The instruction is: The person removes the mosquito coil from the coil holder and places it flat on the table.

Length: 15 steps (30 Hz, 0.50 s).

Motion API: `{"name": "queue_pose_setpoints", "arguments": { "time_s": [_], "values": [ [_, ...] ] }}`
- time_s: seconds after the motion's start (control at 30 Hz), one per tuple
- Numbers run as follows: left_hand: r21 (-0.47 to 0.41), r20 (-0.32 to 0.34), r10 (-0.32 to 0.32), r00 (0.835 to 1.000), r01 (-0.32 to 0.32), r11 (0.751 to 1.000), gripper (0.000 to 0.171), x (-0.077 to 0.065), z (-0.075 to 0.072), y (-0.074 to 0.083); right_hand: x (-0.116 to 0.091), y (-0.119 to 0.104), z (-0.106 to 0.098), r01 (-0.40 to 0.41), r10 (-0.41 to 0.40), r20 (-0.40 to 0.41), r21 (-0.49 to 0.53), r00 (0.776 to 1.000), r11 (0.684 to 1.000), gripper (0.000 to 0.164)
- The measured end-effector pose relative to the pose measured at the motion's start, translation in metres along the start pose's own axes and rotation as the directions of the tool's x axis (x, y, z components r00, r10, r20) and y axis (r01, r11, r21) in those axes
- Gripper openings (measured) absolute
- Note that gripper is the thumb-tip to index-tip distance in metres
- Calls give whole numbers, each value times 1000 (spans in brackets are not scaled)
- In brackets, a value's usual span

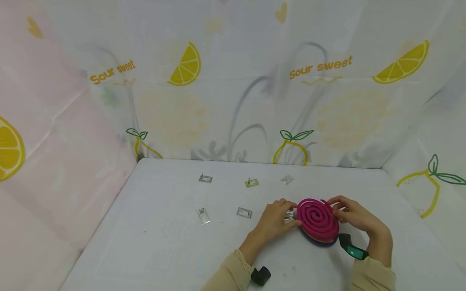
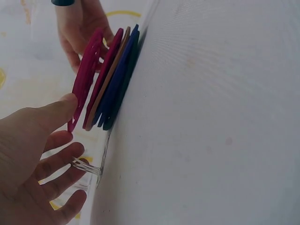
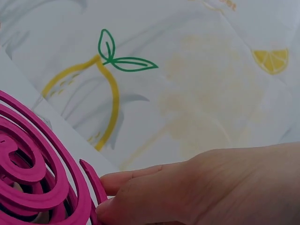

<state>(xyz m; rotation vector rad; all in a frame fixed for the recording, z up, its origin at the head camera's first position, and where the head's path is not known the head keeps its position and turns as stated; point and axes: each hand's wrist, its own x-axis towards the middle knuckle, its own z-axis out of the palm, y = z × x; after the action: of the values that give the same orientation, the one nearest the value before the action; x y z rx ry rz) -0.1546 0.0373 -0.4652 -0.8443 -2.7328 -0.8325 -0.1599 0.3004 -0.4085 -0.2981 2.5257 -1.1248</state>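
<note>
A pink mosquito coil (image 1: 316, 218) tops a stack at the table's right side. Both hands hold it at opposite edges. My left hand (image 1: 274, 219) pinches its left rim, thumb on top and index finger below, with the other fingers spread. At the right, my right hand (image 1: 358, 215) pinches the coil's outer end between thumb and fingers. In the left wrist view a gap shows between this top coil (image 2: 86, 77) and the stack under it, which has another pink coil, a tan coil, a blue coil (image 2: 115, 84) and a dark green one. A clear metallic-looking stand (image 2: 88, 166) is near the left fingers.
Several small flat coil stands lie to the left: a silver one (image 1: 206, 179), a gold one (image 1: 252, 183) and a pale one (image 1: 287, 179) at the back, others (image 1: 244, 212) nearer. Lemon-printed cloth (image 1: 233, 101) walls the white table (image 1: 164, 242).
</note>
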Motion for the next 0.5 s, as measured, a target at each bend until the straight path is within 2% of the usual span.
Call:
{"name": "queue_pose_setpoints", "arguments": {
  "time_s": [0.5],
  "values": [
    [2,57,-2,998,2,1000,42,2,1,4,0,5,-2,-61,59,34,41,998,997,33]
  ]
}}
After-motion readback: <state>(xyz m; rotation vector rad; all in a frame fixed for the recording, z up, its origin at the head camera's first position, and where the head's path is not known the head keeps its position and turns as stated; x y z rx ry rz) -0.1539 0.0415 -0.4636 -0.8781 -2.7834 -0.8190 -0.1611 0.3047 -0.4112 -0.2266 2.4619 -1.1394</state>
